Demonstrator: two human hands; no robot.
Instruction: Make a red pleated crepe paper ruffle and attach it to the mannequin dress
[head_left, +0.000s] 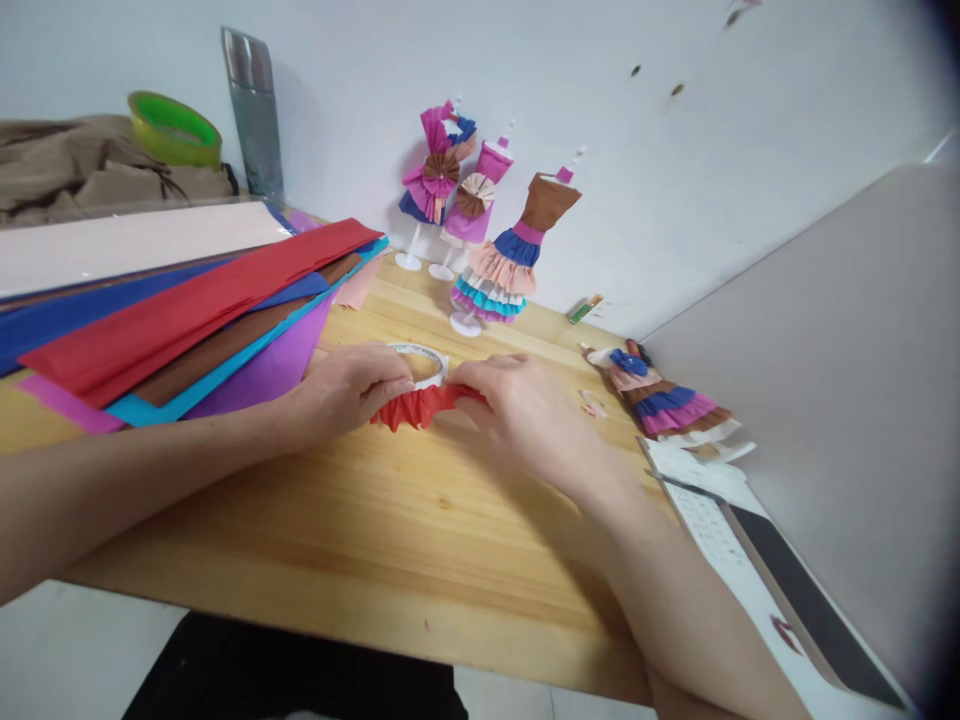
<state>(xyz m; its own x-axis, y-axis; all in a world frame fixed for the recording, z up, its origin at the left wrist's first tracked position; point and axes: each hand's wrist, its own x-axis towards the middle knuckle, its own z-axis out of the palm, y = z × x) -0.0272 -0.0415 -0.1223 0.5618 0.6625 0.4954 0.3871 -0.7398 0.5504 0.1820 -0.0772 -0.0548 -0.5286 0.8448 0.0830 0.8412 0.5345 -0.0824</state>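
Note:
A strip of pleated red crepe paper point(420, 405) lies on the wooden table point(360, 530). My left hand point(349, 385) pinches its left end with curled fingers. My right hand point(525, 405) presses and pinches its right end. Just behind the strip, between my hands, sits a white tape roll point(420, 360); whether a finger touches it I cannot tell.
Stacked crepe sheets point(187, 310) in red, blue, brown, purple and white cover the left of the table. Three paper-dress mannequins point(495, 240) stand by the wall. A fourth dress point(664, 400) lies at the right, near a ruler and a dark board point(795, 590). A green tape roll point(174, 128) and a metal flask point(253, 110) sit at back left.

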